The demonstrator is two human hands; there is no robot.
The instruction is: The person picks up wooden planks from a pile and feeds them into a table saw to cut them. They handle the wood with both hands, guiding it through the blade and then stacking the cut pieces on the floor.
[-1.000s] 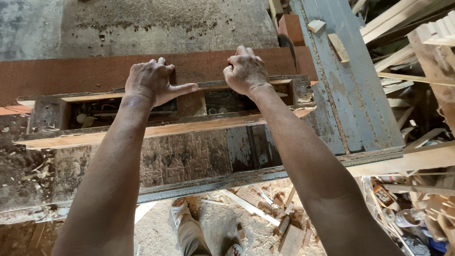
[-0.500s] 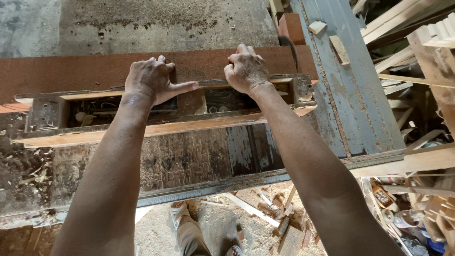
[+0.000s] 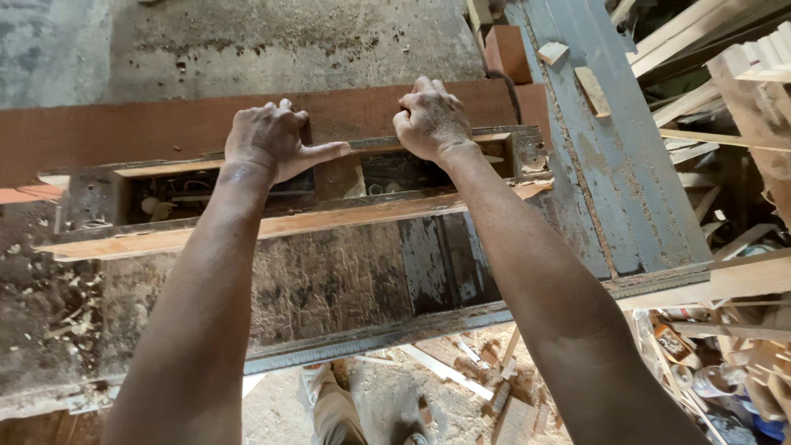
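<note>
On far plank: left hand and right hand gripping edge; slot below holds machine parts (dim, unclear).

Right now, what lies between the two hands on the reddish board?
In the head view, only bare reddish board lies between left hand and right hand; the left thumb points across it.
</note>
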